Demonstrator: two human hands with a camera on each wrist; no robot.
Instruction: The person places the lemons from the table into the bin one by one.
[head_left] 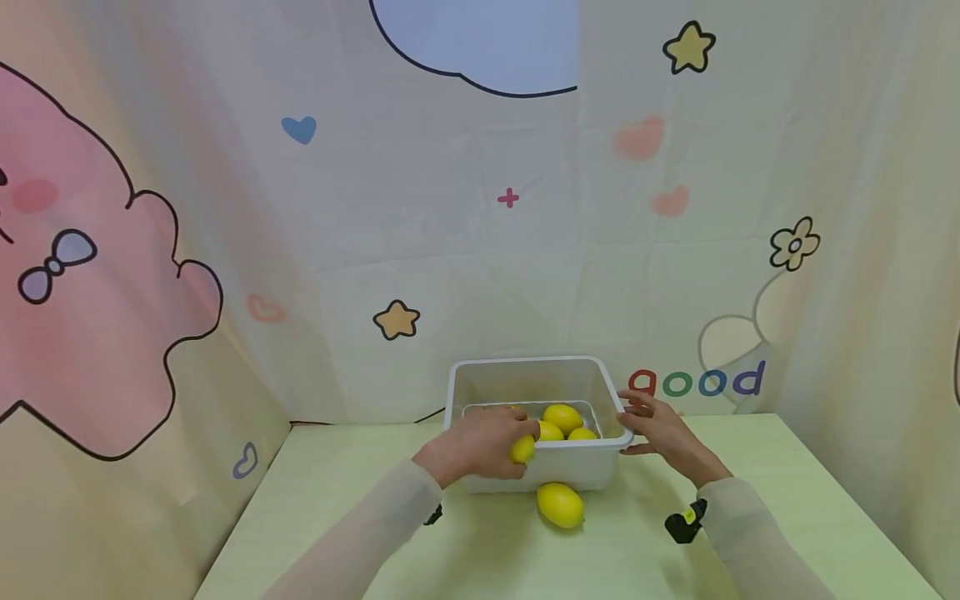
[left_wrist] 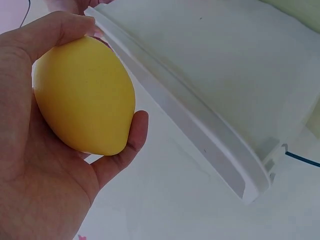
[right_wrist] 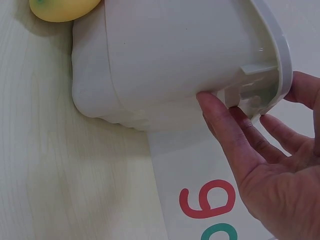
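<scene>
A white plastic bin (head_left: 540,467) stands on the table with several lemons (head_left: 562,417) inside. My left hand (head_left: 487,442) holds a lemon (left_wrist: 85,95) between thumb and fingers, right at the bin's front rim on the left. In the left wrist view the rim runs close beside this lemon. At the bin's right side, my right hand (head_left: 663,429) holds the rim, with fingers over it and the thumb against the outer wall, as the right wrist view shows. Another lemon (head_left: 560,505) lies on the table just in front of the bin.
The pale table (head_left: 337,517) stretches to both sides of the bin. Behind it hangs a white cloth (head_left: 450,250) printed with stars, hearts and letters. A thin dark cord (head_left: 431,414) runs at the table's back edge, left of the bin.
</scene>
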